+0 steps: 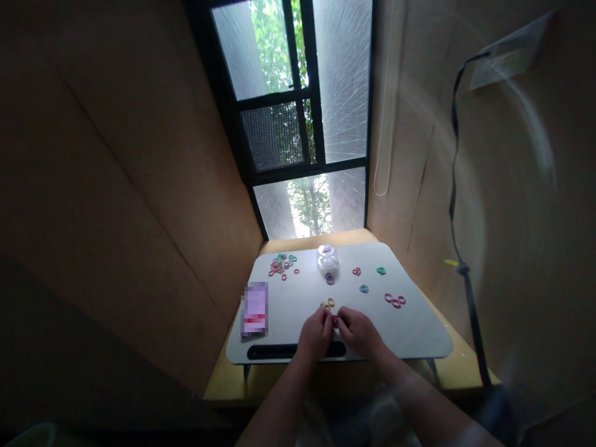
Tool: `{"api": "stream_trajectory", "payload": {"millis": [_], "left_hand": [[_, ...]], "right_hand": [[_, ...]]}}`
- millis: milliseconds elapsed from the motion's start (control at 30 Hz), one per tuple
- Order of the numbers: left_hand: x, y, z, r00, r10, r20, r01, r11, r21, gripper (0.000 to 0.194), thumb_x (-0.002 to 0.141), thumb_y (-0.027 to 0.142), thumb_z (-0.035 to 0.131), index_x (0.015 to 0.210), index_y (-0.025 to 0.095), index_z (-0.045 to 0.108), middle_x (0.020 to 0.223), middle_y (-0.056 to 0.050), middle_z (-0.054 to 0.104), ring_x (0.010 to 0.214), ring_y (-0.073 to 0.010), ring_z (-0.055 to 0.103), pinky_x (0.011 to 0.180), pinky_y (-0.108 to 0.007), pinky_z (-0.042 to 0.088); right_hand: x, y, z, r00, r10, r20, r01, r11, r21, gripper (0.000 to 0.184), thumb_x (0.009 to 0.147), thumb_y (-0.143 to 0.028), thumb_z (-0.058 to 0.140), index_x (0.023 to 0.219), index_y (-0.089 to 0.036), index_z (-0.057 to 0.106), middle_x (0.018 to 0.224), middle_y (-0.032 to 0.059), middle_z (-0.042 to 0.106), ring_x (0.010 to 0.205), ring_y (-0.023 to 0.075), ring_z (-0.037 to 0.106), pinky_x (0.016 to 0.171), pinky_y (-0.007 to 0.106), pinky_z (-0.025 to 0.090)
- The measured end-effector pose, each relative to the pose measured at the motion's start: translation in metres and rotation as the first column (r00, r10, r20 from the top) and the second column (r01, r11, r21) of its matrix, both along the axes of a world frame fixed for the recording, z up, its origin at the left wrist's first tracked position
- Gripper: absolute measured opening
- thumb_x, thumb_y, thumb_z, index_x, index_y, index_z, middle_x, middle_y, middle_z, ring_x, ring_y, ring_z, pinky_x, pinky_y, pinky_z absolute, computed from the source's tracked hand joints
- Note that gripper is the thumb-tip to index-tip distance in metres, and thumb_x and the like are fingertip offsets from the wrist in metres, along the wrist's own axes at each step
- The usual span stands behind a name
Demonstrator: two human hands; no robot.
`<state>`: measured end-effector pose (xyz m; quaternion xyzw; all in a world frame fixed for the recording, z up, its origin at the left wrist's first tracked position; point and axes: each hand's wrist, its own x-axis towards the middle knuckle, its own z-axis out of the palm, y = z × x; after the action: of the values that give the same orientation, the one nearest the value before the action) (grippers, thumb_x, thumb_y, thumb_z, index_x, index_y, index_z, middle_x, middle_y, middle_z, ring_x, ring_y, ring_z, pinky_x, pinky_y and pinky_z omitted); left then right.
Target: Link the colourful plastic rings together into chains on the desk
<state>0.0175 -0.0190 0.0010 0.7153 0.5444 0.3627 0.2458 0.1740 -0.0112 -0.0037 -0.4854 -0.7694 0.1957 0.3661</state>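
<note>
Through the head view, I have both hands at the near part of the white counter (pixel 288 298), close to its middle. The grip of my left hand (pixel 317 332) is closed, fingertips pinched at a small dark pink piece (pixel 336 321). The grip of my right hand (pixel 359 330) is closed on the same piece from the other side; it is too small for me to make out its shape.

Just beyond my fingers I see some yellow rings (pixel 330 302). Farther up stands a clear container (pixel 327 263), with purple rings (pixel 330 279) right at its near side. To the right of it I have red rings (pixel 356 271), green rings (pixel 381 270) and blue rings (pixel 364 288) in separate little groups, and three pink rings (pixel 395 303) nearer the right edge. At the far left lies a mixed pile of coloured rings (pixel 280 264). A pixelated purple item (pixel 256 309) lies near the left edge, and a black slot (pixel 272 352) runs along the near edge, partly hidden by my left hand and forearm.
</note>
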Motion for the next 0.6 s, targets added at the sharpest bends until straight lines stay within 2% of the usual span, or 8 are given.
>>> {"api": "stream_trajectory", "payload": {"millis": [600], "left_hand": [[-0.0007, -0.0013, 0.0006, 0.999, -0.032, 0.018, 0.032, 0.999, 0.004, 0.019, 0.093, 0.033, 0.049, 0.08, 0.02, 0.056, 0.071, 0.002, 0.061, 0.067, -0.0144, 0.056, 0.063, -0.024, 0.037]], "right_hand": [[0.0014, 0.0009, -0.0007, 1.0, 0.024, 0.005, -0.024, 1.0, -0.009, 0.02, 0.091, -0.025, 0.042, 0.072, -0.022, 0.049, 0.069, -0.001, 0.058, 0.065, 0.0153, 0.053, 0.062, 0.025, 0.033]]}}
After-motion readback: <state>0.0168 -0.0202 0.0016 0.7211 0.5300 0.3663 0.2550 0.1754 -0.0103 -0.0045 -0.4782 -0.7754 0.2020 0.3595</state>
